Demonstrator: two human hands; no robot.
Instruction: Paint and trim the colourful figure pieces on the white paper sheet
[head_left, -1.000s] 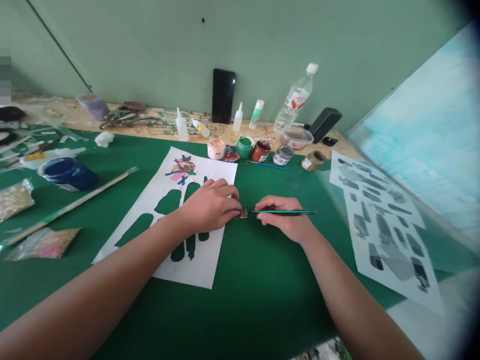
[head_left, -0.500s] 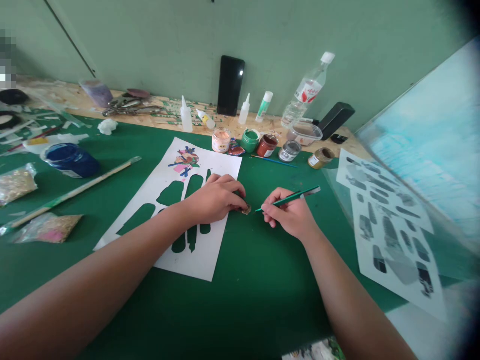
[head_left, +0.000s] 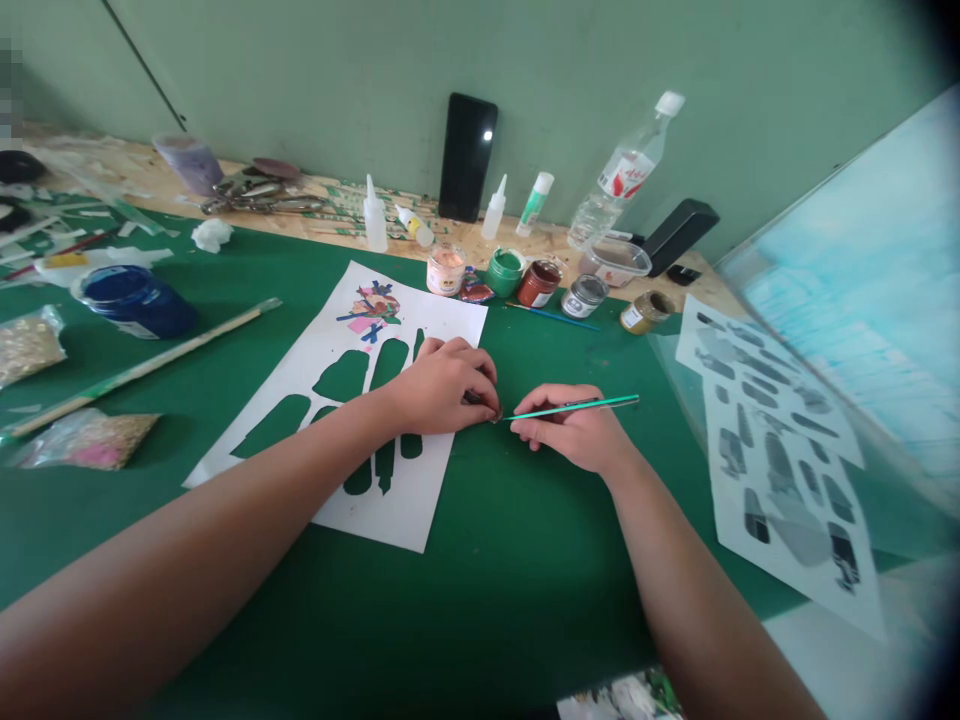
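My right hand (head_left: 566,425) is closed around a thin green paintbrush (head_left: 619,401). The brush lies nearly level, its tip pointing left. At that tip, my left hand (head_left: 450,385) pinches a small brownish piece (head_left: 496,414), mostly hidden by the fingers; its kind I cannot make out. The tip looks to be at or touching this piece. Beneath my left hand and forearm is a white paper sheet (head_left: 401,530) with several cut-out shapes. Scraps of coloured paper (head_left: 373,308) lie on its upper part.
Beyond the hands stand jars of green paint (head_left: 505,272), red-brown paint (head_left: 539,284) and others. An open blue paint jar (head_left: 135,302) and a long wooden stick (head_left: 157,365) are at left. Behind are a phone (head_left: 467,157) and a plastic bottle (head_left: 624,175). Stencil sheets (head_left: 814,585) lie right.
The paintbrush has tilted flatter and its tip has come left to the small piece. My right hand has turned slightly. My left hand keeps its pinch. The whole view has shifted a little.
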